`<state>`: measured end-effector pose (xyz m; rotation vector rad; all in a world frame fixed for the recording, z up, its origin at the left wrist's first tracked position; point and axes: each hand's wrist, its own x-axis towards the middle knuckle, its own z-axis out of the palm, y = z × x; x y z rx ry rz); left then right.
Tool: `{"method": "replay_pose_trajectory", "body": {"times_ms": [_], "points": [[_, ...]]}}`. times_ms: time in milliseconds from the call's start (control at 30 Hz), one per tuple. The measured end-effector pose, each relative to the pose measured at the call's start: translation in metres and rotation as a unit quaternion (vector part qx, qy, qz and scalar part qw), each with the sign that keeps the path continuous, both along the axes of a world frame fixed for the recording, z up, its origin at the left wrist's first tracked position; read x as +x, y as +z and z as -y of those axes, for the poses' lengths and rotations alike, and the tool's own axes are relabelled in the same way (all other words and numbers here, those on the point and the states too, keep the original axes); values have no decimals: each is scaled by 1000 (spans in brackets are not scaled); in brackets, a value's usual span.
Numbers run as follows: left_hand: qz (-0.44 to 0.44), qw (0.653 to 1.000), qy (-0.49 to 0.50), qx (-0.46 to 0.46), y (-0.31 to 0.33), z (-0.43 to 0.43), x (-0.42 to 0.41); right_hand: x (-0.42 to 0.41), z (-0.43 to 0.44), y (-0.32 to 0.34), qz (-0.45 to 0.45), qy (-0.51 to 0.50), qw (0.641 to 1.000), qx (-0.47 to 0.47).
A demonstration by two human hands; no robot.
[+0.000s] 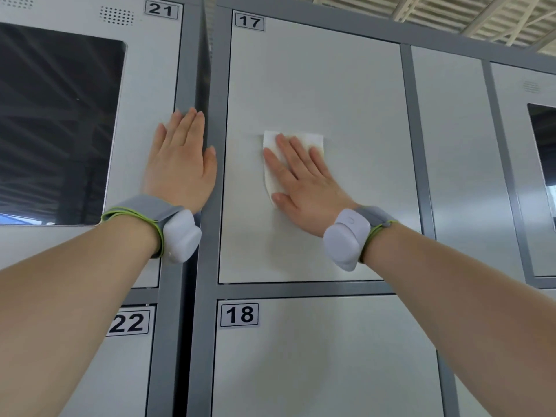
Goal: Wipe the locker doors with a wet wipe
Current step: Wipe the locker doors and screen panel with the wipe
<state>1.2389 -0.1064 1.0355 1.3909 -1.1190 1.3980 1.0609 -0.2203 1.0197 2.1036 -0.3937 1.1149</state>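
1 wet wipe (301, 139) pressed to door 17 (316, 79) under flat right hand (304, 188), left hand (180, 167) flat, fingers straight, on door 21 (150, 70)'s edge, 2 wristbands (141, 210)

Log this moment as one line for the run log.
right hand: flat, presses wet wipe on door 17 | left hand: flat, rests on door 21 edge

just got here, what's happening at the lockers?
A person is wiping locker doors. The right hand presses a white wet wipe flat against the middle of door 17, fingers straight. The left hand rests flat on the grey frame between doors 21 and 17, holding nothing. Both wrists wear a strapped sensor. Door 18 lies below 17, with no hand or wipe on it.
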Motion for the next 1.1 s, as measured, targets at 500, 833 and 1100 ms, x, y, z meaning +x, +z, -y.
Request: {"method": "replay_pose_trajectory", "body": {"times_ms": [500, 833, 1100], "points": [[5, 1000, 9, 9, -1, 23, -20, -16, 16, -4, 26, -13, 1000, 9], [13, 999, 32, 3, -4, 24, -20, -22, 26, 15, 88, -37, 993, 72], [16, 999, 39, -4, -5, 25, -21, -36, 34, 3, 46, -32, 998, 31]]}}
